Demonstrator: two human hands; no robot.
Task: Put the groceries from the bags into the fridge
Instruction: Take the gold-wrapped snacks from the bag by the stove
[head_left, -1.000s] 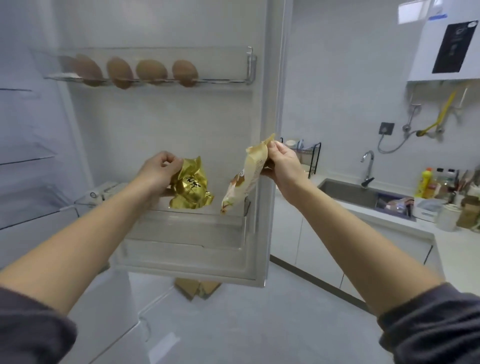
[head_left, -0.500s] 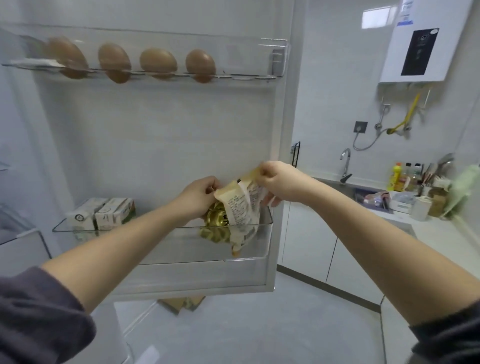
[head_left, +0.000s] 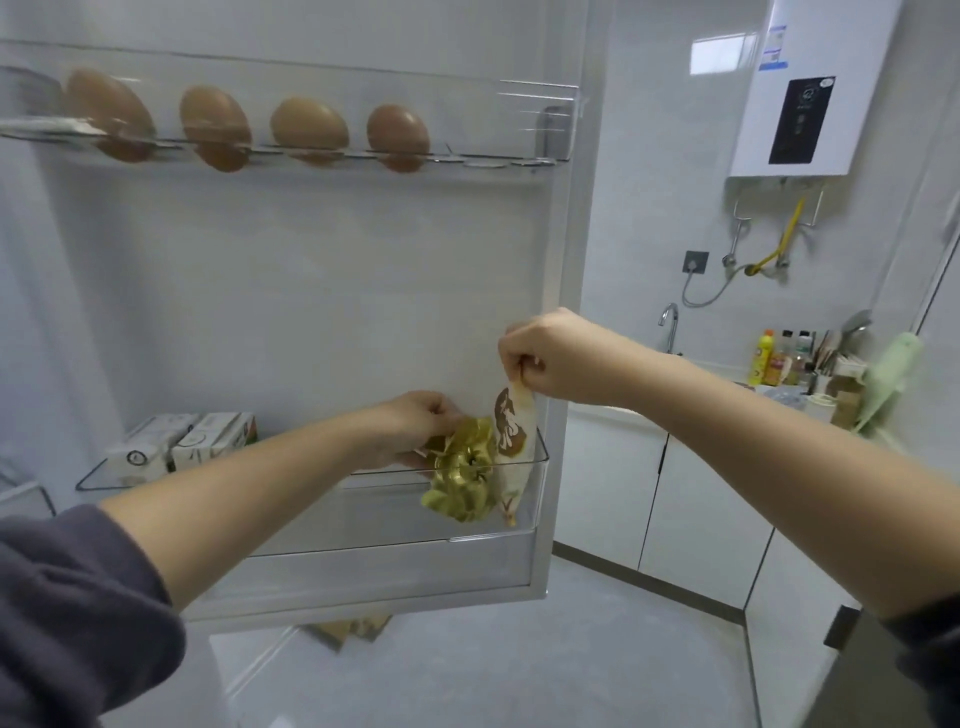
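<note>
The fridge door stands open in front of me. My left hand (head_left: 415, 423) holds a crinkled gold foil packet (head_left: 462, 470) that sits inside the clear lower door shelf (head_left: 363, 514), at its right end. My right hand (head_left: 545, 358) pinches the top of a cream and brown packet (head_left: 511, 431), which hangs upright into the same shelf just right of the gold one. The two packets touch.
Two small cartons (head_left: 182, 441) stand at the left end of the lower shelf. Several brown eggs (head_left: 309, 127) sit in the upper door rack. To the right are a counter with bottles (head_left: 774, 358), a tap (head_left: 670, 322) and white cabinets (head_left: 701, 499). A cardboard piece (head_left: 348, 629) lies on the floor.
Both hands have moved down and right, lowering the two packets into the right end of the lower door shelf. The cream packet now hangs upright instead of lying across the gold one.
</note>
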